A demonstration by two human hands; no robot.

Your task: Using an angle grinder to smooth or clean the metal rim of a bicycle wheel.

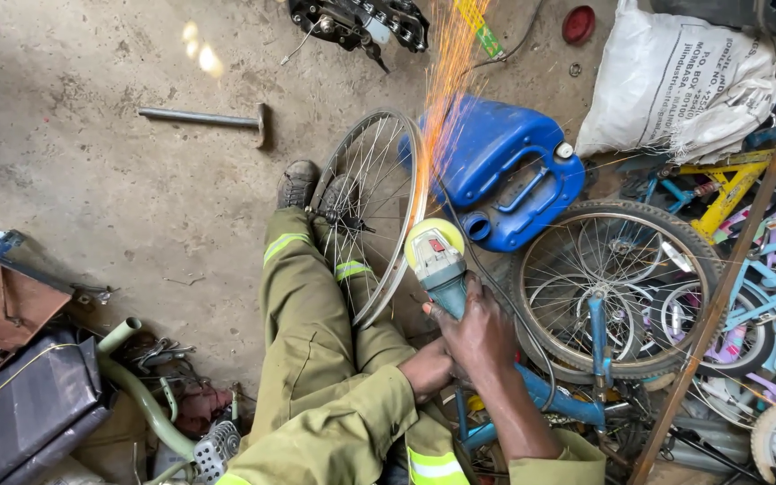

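Head view: both hands, right hand (pixel 478 332) and left hand (pixel 428 368), clamp angle grinder (pixel 437 260) against wheel rim (pixel 410 207).

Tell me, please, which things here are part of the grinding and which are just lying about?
In use: angle grinder, bare wheel rim, right hand, left hand.

Lying about: hammer, blue jerrycan, white sack, tyred wheel, coloured bicycle frames.

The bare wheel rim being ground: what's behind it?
Behind the rim lies a blue jerrycan on the concrete floor, with sparks flying over it. The can's left edge is hidden by rim and sparks. The right hand holds the grinder.
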